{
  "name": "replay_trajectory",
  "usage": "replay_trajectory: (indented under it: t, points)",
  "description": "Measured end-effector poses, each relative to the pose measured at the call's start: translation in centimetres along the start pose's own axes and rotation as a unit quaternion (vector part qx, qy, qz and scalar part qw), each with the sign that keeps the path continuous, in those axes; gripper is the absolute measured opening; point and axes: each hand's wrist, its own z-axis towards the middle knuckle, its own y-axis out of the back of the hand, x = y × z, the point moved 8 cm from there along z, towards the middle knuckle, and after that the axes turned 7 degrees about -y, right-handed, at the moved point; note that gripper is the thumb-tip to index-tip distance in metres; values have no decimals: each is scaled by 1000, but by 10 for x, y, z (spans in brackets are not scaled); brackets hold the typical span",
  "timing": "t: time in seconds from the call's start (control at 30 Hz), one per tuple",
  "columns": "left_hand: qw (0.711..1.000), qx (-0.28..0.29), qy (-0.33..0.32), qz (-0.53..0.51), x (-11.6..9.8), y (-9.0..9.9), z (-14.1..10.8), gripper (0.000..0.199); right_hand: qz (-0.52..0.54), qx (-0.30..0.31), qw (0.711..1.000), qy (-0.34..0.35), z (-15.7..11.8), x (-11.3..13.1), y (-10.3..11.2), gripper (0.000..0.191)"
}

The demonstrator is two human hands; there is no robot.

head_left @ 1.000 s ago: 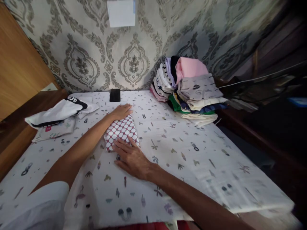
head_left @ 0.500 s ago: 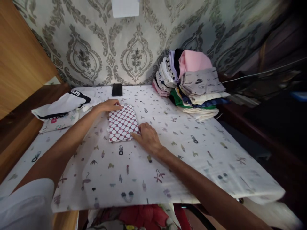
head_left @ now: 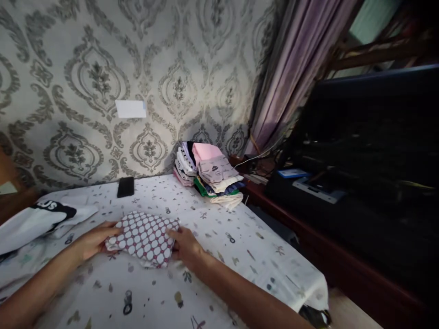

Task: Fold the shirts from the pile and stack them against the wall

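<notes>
A folded cloth point(head_left: 146, 235) with a red and white lattice pattern is held between both hands, low over the printed white sheet point(head_left: 164, 297). My left hand point(head_left: 98, 240) grips its left corner, thumb on top and fingers partly hidden underneath. On the opposite side, my right hand point(head_left: 185, 245) pinches the right edge, its thumb over the cloth and the other fingers below. The cloth sags a little and its lower edge is uneven.
Stacked folded clothes point(head_left: 219, 171) stand at the back near the patterned wall. A black phone point(head_left: 125, 187) lies left of them. White garments point(head_left: 44, 217) lie at the far left. Beyond the right edge is a large dark screen-like object point(head_left: 363, 146).
The camera view has turned right and up. The patterned cloth, flat on the sheet before, is now gripped at both sides and looks lifted and tilted.
</notes>
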Motion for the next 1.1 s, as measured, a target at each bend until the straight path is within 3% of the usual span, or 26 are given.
replay_trajectory:
  t: [0.13, 0.27, 0.43, 0.53, 0.6, 0.7, 0.8, 0.9, 1.0, 1.03, 1.1]
  points:
    - [998, -4, 17, -66, 0, -13, -11, 47, -35, -8, 999, 34, -5, -4, 4, 35]
    - [995, 25, -15, -101, -27, -35, -18, 64, -64, -24, 988, 135, -20, 31, 25, 26]
    - [984, 68, -101, -130, -76, -98, -16, 88, -106, -59, 944, 306, -47, 116, 84, 26]
    - [970, 103, -169, -138, -115, -151, -2, 94, -168, -162, 896, 377, -58, 176, 130, 22]
    - [957, 125, -216, -148, -145, -188, 12, 93, -219, -238, 859, 395, -61, 220, 157, 24]
    - [937, 137, -273, -170, -190, -239, 37, 86, -249, -303, 830, 396, -54, 287, 193, 32]
    - [931, 121, -286, -190, -219, -281, 70, 75, -299, -359, 802, 372, -34, 339, 221, 39]
    - [952, 62, -237, -184, -215, -302, 108, 64, -362, -388, 787, 314, -3, 350, 237, 46]
    - [960, 19, -211, -182, -200, -305, 132, 62, -414, -398, 774, 267, 20, 331, 235, 50]
    - [959, 21, -214, -184, -196, -304, 135, 61, -442, -404, 753, 272, 23, 325, 228, 51]
    - [957, 25, -224, -183, -191, -302, 137, 55, -518, -419, 677, 314, 25, 317, 203, 53]
